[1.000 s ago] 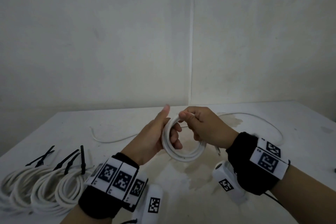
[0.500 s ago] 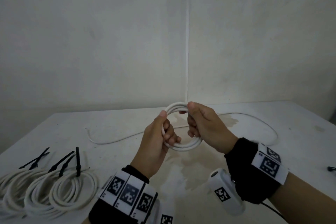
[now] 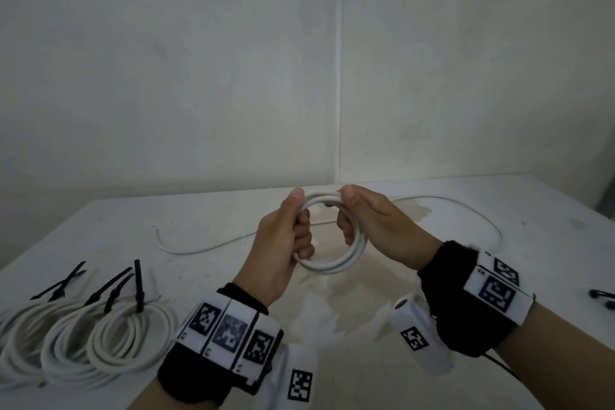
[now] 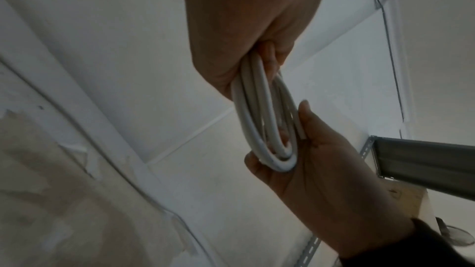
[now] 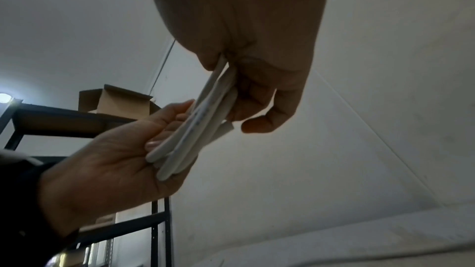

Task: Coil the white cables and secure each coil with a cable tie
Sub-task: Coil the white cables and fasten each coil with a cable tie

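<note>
1. The left hand (image 4: pixel 246 27) fills the top of the view, fingers curled round the white cable coil (image 4: pixel 264 121);
2. The right hand (image 4: pixel 323 170) grips the coil's lower end; a cut cable tip lies beside its thumb;
3. A grey metal beam (image 4: pixel 424 159) juts in from the right.

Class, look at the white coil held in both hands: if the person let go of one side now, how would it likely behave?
The coil would probably spring open, since no tie binds it yet, unlike the tied coils on the table. It seems light: the left hand and right hand hold it aloft easily.
</note>
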The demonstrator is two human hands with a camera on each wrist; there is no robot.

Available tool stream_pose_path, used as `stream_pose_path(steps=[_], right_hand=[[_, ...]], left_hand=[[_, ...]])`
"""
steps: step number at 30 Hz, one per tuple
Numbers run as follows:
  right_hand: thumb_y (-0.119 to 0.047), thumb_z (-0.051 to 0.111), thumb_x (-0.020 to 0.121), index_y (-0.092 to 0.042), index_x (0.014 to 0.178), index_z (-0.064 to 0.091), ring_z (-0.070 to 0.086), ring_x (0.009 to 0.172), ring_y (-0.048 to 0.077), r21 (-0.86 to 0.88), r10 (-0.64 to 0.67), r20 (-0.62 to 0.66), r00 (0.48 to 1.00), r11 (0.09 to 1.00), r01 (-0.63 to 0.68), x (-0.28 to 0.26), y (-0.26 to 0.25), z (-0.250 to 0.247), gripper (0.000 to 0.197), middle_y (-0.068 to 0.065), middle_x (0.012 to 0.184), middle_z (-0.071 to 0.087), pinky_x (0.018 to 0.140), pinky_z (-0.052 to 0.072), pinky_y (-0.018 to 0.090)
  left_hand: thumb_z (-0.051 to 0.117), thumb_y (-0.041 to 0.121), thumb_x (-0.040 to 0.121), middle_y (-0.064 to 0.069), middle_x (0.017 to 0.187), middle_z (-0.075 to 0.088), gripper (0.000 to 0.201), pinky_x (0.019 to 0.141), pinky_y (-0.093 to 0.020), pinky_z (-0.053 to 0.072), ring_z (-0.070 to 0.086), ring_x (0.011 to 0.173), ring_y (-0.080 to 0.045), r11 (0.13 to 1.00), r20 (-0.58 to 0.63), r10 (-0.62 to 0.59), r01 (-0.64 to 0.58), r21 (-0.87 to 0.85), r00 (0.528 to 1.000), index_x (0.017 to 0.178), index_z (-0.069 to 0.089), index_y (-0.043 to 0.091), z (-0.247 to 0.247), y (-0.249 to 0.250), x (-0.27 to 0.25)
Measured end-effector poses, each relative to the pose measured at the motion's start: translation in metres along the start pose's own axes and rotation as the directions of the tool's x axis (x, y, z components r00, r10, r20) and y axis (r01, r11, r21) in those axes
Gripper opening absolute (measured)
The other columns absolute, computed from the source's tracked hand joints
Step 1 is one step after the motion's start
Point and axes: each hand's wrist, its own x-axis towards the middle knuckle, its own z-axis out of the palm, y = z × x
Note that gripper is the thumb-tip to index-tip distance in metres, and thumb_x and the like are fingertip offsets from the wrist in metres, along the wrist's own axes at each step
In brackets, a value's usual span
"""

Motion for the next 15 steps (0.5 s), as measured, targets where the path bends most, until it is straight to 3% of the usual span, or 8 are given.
stream_pose_path(steps=[5,9,12,15], right_hand=[[-0.025,0.029,0.099,-0.012,0.087,0.053,0.045,0.047,0.006,0.051,0.022,0.002,1.000,0.998,-0.022,0.002,0.000,-0.001,0.030,-0.001,0.060,0.039,0.052,0.042,0.017],[-0.027,0.033,0.098,-0.022,0.078,0.050,0.041,0.048,0.007,-0.055,-0.017,0.032,0.999,0.998,0.019,-0.001,0.002,-0.002,0.027,-0.005,0.061,0.039,0.056,0.039,0.030],[-0.030,0.035,0.097,-0.023,0.076,0.050,0.039,0.049,0.009,-0.072,-0.025,0.031,0.999,0.997,0.028,-0.001,0.000,-0.003,0.027,-0.006,0.059,0.040,0.057,0.039,0.034],[-0.032,0.034,0.095,-0.022,0.077,0.051,0.039,0.049,0.009,-0.054,-0.037,0.005,0.999,0.998,0.037,0.001,0.001,0.000,0.027,-0.005,0.060,0.039,0.058,0.039,0.036]], left_hand=[[0.039,0.033,0.096,0.006,0.044,0.025,0.042,0.042,-0.020,0.031,0.024,0.037,-0.008,0.997,0.029,-0.017,0.019,-0.077,0.999,0.060,0.043,0.013,-0.004,-0.005,0.001],[0.030,0.024,0.094,-0.001,0.044,0.039,0.044,0.054,-0.028,0.045,0.038,0.041,-0.014,0.993,0.147,-0.089,0.076,0.094,0.985,0.058,0.050,0.008,-0.012,0.004,0.003],[0.033,0.029,0.097,0.004,0.042,0.030,0.045,0.047,-0.025,0.040,0.029,0.037,-0.011,0.983,0.086,-0.043,0.027,0.179,0.995,0.057,0.042,0.011,-0.004,0.006,-0.001],[0.038,0.034,0.097,0.008,0.042,0.024,0.044,0.038,-0.019,0.027,0.021,0.036,-0.008,0.994,0.002,0.015,-0.015,0.110,1.000,0.058,0.035,0.015,0.005,0.001,-0.005]])
